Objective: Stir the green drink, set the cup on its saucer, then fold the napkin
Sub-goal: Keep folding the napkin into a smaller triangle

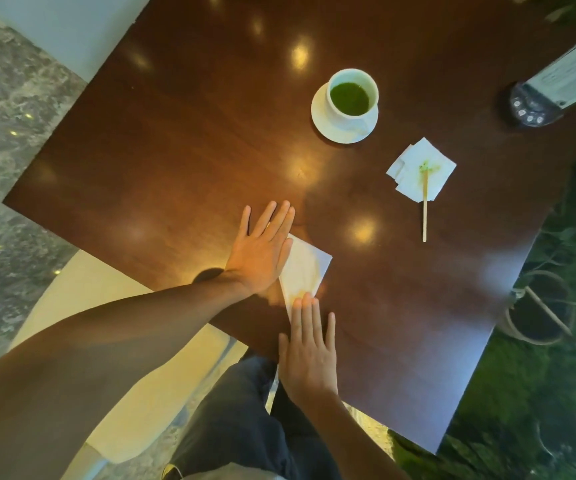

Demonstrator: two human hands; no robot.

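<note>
A white cup (366, 79) of green drink stands on its white saucer (321, 116) at the far middle of the dark wooden table (182, 140). A white napkin (309, 268) lies folded near the table's front edge. My left hand (262, 251) lies flat with fingers spread, its edge on the napkin's left side. My right hand (309, 348) lies flat too, its fingertips on the napkin's near corner. A wooden stirrer (425, 209) rests with its green-stained tip on a second, stained napkin (428, 168) to the right.
A dark stand with buttons holding a slanted card (535, 105) sits at the far right of the table. Green plants and a round pot (539, 310) lie beyond the right edge. A pale seat (134, 375) and my dark trousers are below the front edge.
</note>
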